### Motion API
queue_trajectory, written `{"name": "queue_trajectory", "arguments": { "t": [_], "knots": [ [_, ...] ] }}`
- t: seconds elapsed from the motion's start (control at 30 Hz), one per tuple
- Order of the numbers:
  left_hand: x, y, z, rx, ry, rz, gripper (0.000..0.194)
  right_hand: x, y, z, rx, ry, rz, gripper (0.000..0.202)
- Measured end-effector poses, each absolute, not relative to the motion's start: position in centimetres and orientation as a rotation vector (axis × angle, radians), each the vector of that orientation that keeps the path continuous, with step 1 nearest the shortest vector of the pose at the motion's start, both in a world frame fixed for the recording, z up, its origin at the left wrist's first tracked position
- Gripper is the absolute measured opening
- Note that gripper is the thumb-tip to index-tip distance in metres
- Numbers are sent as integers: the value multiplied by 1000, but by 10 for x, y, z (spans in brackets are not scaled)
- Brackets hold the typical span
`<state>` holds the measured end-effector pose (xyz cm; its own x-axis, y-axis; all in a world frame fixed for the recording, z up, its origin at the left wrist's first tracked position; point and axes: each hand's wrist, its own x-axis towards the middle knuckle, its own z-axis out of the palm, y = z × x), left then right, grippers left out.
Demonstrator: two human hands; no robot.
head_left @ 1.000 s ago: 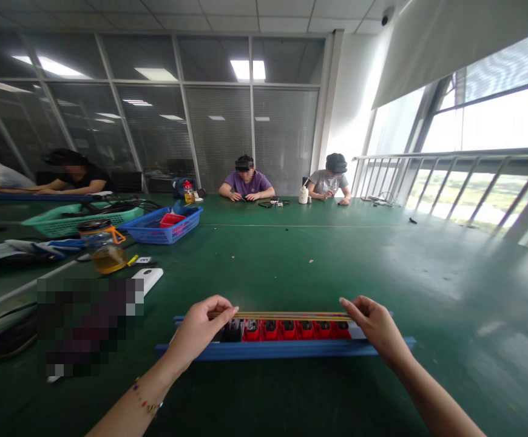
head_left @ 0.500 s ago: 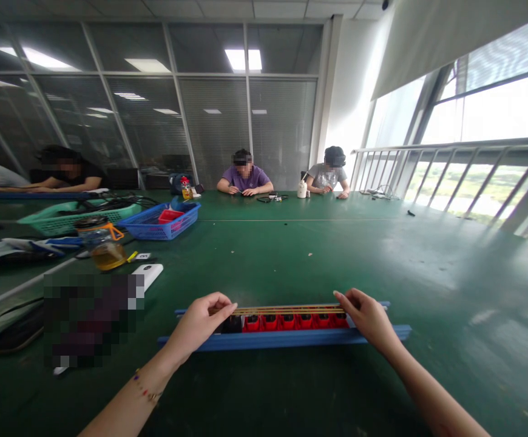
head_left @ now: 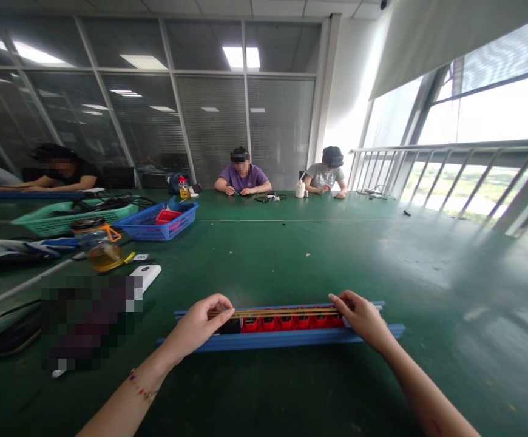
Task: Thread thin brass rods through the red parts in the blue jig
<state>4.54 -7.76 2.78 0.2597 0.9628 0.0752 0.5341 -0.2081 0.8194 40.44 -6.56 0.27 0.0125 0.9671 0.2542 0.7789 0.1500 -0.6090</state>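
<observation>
Several thin brown sticks [head_left: 282, 314] lie side by side across the top of a row of small red containers [head_left: 286, 325]. My left hand [head_left: 207, 318] pinches the sticks at their left end, thumb against fingers. At the right end, my right hand [head_left: 359, 317] grips them between thumb and fingers. Long blue rails [head_left: 273, 344] run along the near and far sides of the red row. A black block [head_left: 230, 326] sits at the left end of that row, partly behind my left hand. Dark contents show inside the red containers.
On the left are a white power bank [head_left: 148, 278], a jar of amber liquid [head_left: 104, 255], a blue basket [head_left: 159, 226] and a green basket [head_left: 73, 218]. Two people sit across the green table [head_left: 382, 255], with a white bottle [head_left: 300, 189] near one. Others work at far left.
The view has shifted slightly, moving most things a little left. Both hands keep their hold on the sticks, which now appear slightly lower over the red containers.
</observation>
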Motion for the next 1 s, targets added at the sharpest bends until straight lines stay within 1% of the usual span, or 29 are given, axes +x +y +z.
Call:
{"name": "queue_trajectory", "arguments": {
  "t": [0.37,0.57,0.77,1.0],
  "knots": [
    [47,-80,26,1860,1339,855,28,402,-64,1,-1621,-1766,376,39],
    [47,-81,27,1925,1402,884,30,402,-64,0,-1599,-1788,380,39],
    [45,-81,28,1919,1384,866,29,401,-64,1,-1603,-1753,381,41],
    [44,-78,22,1881,1400,850,31,400,-69,4,-1598,-1725,366,39]
  ]
}}
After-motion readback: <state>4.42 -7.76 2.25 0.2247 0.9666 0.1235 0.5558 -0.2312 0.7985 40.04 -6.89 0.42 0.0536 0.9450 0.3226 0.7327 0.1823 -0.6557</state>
